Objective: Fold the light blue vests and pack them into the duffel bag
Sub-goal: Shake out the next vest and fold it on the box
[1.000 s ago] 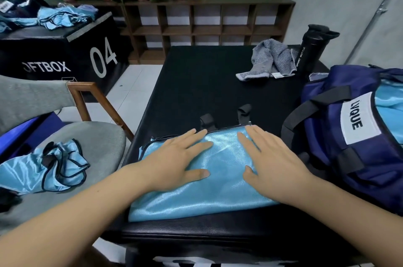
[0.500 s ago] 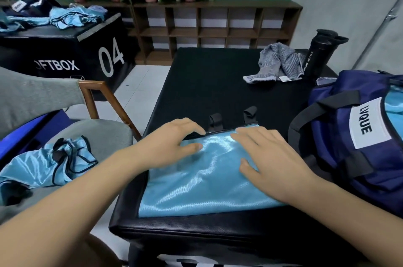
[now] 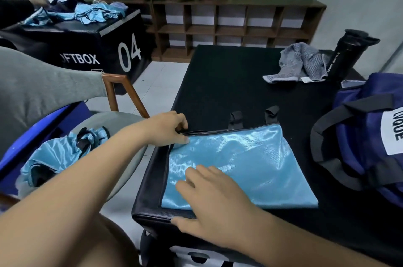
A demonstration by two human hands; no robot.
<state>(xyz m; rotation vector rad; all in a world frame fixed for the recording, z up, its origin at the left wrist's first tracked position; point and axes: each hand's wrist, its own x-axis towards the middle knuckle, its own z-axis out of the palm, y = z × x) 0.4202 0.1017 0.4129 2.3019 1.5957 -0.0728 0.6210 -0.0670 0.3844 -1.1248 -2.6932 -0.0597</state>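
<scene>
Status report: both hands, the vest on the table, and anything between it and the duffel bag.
Left hand pinches light blue vest at its far left corner. Right hand flat on near left part. Duffel bag at right, nothing between.

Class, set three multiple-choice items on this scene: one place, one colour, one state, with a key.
1. Where does the black sport bottle stand?
A. On the chair.
B. On the black table, by the grey towel.
C. On the floor.
2. What colour is the duffel bag?
A. Red.
B. Green.
C. Navy blue.
3. What is the left hand doing?
A. Pinching the far left corner of the light blue vest.
B. Lying flat on the shelf.
C. Gripping a plant pot.
Key: 1 B, it stands beside the towel at the far right; 2 C, navy fabric, black straps; 3 A, its fingers curl on the trimmed corner.
</scene>
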